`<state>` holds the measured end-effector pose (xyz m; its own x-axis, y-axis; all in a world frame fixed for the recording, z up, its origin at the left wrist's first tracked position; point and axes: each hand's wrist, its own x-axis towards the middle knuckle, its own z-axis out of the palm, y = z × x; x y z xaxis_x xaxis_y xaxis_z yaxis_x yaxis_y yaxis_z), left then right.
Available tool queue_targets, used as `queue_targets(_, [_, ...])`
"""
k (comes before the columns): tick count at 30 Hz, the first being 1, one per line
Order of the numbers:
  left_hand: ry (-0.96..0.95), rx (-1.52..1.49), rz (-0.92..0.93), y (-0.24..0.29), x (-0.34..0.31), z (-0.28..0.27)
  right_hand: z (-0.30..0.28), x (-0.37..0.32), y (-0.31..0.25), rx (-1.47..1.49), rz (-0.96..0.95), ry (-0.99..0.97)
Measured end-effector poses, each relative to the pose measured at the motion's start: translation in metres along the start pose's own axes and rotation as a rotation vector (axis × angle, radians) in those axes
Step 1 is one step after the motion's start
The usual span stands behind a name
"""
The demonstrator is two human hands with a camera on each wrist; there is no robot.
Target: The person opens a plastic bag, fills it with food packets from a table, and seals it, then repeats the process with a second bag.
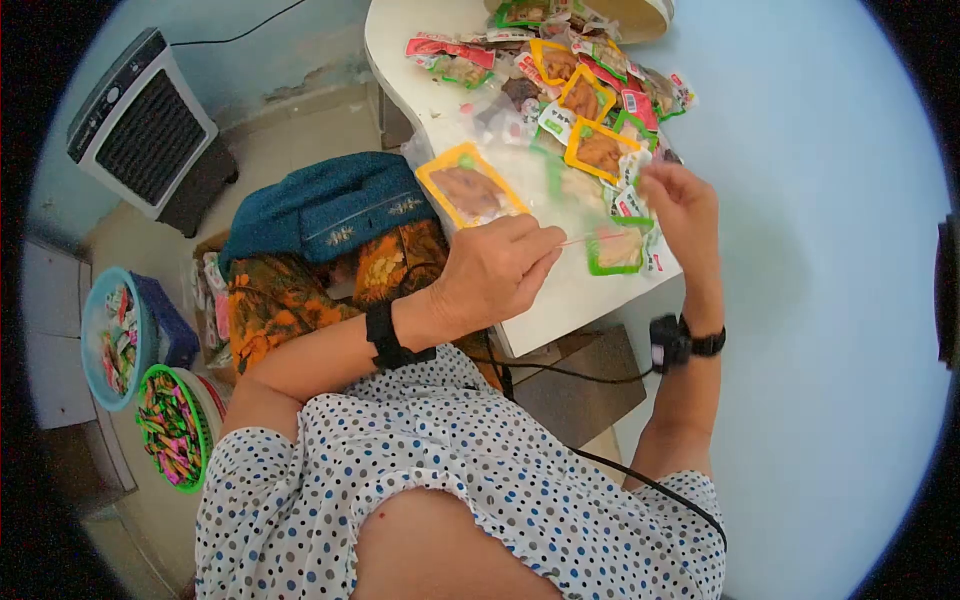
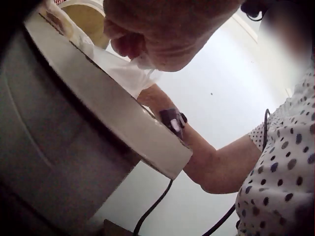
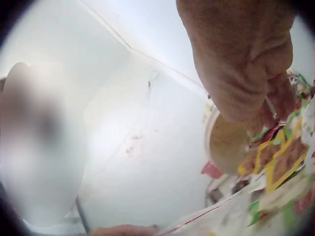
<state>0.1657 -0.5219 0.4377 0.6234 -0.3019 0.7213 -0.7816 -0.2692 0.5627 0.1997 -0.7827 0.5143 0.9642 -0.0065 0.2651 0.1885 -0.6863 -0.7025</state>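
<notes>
My left hand, fingers curled, grips the edge of a clear plastic bag at the table's near side. A thin reddish line runs from it toward the right hand. Just beyond the left hand, a yellow-edged packet shows, blurred. Over the right part of the pile is my right hand, thumb and fingers close together by a white packet corner; what it holds is unclear. Green-edged packets lie between the hands, partly under clear plastic.
Yellow-, green- and red-edged packets are heaped across the white table, with a round container at the far end. On the floor at left stand an air cooler, a blue basin and a green basket, both holding packets.
</notes>
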Motion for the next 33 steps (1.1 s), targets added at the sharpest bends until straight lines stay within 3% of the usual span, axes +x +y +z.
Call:
queue_targets(3, [-0.042,0.053,0.009,0.001,-0.003,-0.002,0.012,0.045,0.035,-0.476,-0.362,0.111])
queue_targets(6, [-0.093,0.128,0.034,0.007,-0.003,-0.011,0.021,0.068,0.061,-0.601,-0.374,0.022])
queue_targets(9, [-0.146,0.207,0.042,0.008,-0.008,-0.013,0.021,0.075,0.034,-0.892,-0.241,-0.075])
queue_targets(12, [-0.146,0.218,0.060,0.005,-0.012,-0.009,0.017,0.090,0.047,-0.813,-0.178,-0.127])
queue_targets(15, [-0.134,0.210,0.058,0.004,-0.013,-0.008,0.013,0.096,0.065,-0.554,-0.154,-0.061])
queue_targets(18, [-0.121,0.185,0.043,0.004,-0.013,-0.008,0.009,0.096,0.059,-0.419,-0.154,-0.068])
queue_targets(21, [-0.112,0.181,0.038,0.004,-0.011,-0.008,0.006,0.087,0.036,-0.255,-0.231,0.065])
queue_targets(27, [-0.029,0.182,0.045,0.004,-0.009,-0.009,-0.050,0.027,-0.024,0.029,0.030,0.174])
queue_targets(30, [-0.002,0.162,0.015,0.002,-0.008,-0.006,-0.064,-0.019,-0.019,0.260,0.264,0.139])
queue_targets(33, [0.011,0.147,-0.007,0.002,-0.005,-0.005,-0.058,-0.071,-0.022,0.484,0.365,0.038])
